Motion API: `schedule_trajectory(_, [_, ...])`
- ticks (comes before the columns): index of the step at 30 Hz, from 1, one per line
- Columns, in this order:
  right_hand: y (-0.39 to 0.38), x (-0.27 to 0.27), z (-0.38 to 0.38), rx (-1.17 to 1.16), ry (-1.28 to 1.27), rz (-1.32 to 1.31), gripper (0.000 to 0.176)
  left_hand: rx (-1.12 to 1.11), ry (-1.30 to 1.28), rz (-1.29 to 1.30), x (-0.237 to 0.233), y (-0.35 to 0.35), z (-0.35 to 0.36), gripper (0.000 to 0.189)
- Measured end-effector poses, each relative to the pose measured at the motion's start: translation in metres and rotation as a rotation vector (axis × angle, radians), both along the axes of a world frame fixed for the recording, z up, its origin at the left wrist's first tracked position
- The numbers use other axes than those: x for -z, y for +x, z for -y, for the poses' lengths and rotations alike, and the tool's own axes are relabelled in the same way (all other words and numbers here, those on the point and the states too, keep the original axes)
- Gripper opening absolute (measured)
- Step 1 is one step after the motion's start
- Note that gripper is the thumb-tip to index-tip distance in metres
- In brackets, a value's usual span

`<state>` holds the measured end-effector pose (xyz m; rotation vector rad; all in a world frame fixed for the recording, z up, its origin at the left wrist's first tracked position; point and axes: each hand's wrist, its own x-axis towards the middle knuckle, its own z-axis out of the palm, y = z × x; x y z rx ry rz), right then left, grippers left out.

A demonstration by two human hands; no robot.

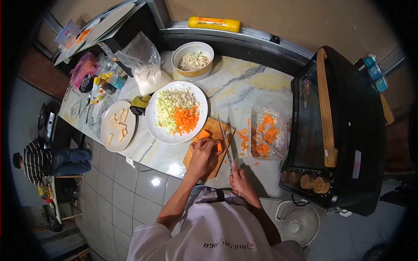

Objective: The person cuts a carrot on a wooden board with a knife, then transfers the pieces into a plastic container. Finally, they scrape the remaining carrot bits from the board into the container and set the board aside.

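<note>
A wooden cutting board (190, 162) lies at the counter's front edge. On it my left hand (204, 157) is closed over a piece of carrot (218, 148), and another orange chunk (203, 134) lies just beyond my fingers. My right hand (241, 182) grips the handle of a long knife (226, 141), whose blade stands beside the carrot. Beyond the board, a white plate (153, 130) holds chopped pale green, white and orange vegetables. To the right, a clear plastic tray (282, 126) contains orange pieces and peelings, with small scraps beside it.
A plate (106, 138) of pale strips, a bag of white powder (150, 80) and a pot (207, 71) stand at the left and back. A black oven (348, 130) bounds the right side. A person (39, 161) stands at far left; a fan (298, 225) is below.
</note>
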<state>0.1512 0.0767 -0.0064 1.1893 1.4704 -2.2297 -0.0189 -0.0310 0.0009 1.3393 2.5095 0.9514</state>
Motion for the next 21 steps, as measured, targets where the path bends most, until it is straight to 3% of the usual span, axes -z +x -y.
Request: schedule_trajectory(21, [-0.007,0.022,0.002,-0.007,-0.046,0.042,0.064,-0.008,0.055,0.007,-0.004,-0.001,0.002,0.039])
